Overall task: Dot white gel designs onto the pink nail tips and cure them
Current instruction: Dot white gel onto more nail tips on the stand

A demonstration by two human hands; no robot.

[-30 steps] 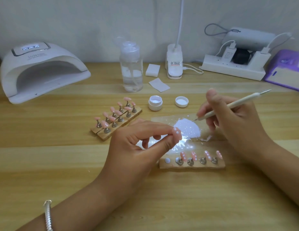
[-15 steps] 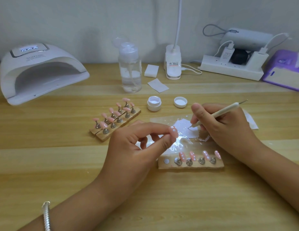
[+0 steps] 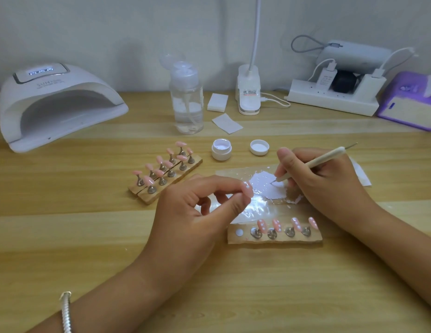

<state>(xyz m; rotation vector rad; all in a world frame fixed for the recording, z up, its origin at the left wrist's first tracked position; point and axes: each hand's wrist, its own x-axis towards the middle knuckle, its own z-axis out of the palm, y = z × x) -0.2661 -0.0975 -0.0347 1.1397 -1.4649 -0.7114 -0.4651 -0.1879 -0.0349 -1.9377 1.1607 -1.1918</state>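
Right hand [image 3: 325, 186] dipped its gripped tool [image 3: 315, 162] in gel [image 3: 260, 185]; left hand [image 3: 193, 212] pinches nail tip [image 3: 247, 190].

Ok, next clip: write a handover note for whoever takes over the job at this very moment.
Left hand pinches a pink tip with white dots. Right hand holds the dotting tool, its point at the white gel on the palette sheet.
Done: four dotted tips on the near stand, one slot free.
Left: finish the held tip, dot the plain tips on the far stands, cure in the lamp.
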